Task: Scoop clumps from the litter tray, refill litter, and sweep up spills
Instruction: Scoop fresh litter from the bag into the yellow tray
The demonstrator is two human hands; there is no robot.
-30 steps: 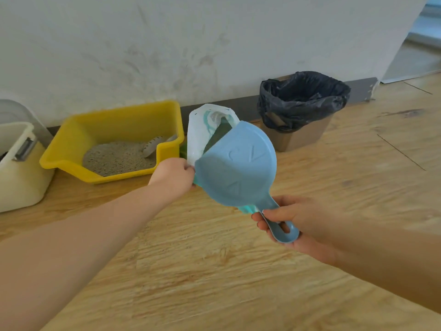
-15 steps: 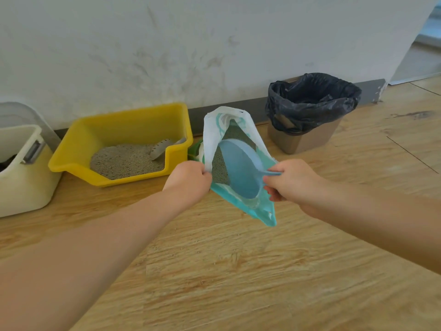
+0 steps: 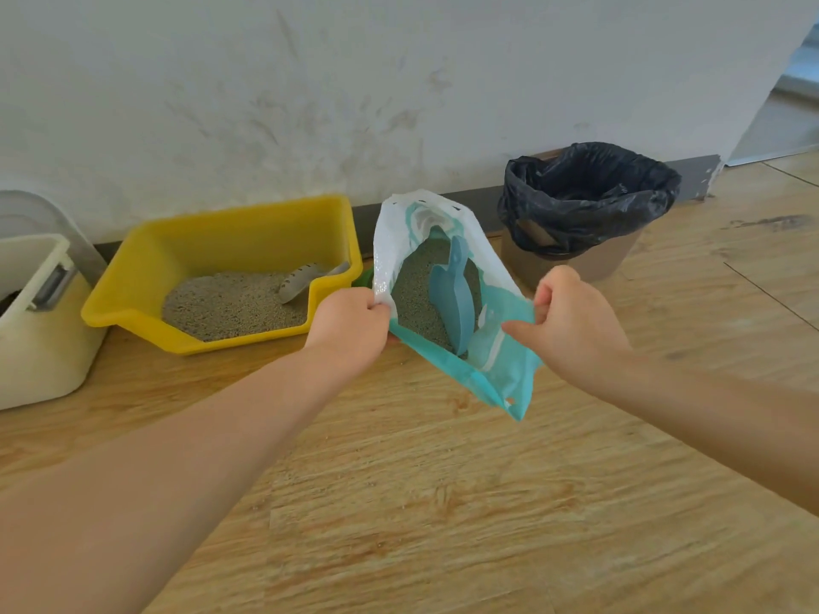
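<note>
I see a pale wood-plank floor (image 3: 443,502) running up to a scuffed white wall (image 3: 354,82) with a dark skirting. Along that wall edge stand one white lidded bin (image 3: 35,330), one yellow litter tray (image 3: 230,241) holding grey litter and one grey slotted scoop (image 3: 301,281), and one black-lined waste bin (image 3: 585,197). My left hand (image 3: 350,330) and right hand (image 3: 571,321) each pinch one rim of the single teal-and-white litter bag (image 3: 501,370), fingers closed on it, holding it open above the floor; one blue scoop (image 3: 452,294) stands inside. I can read no print.
</note>
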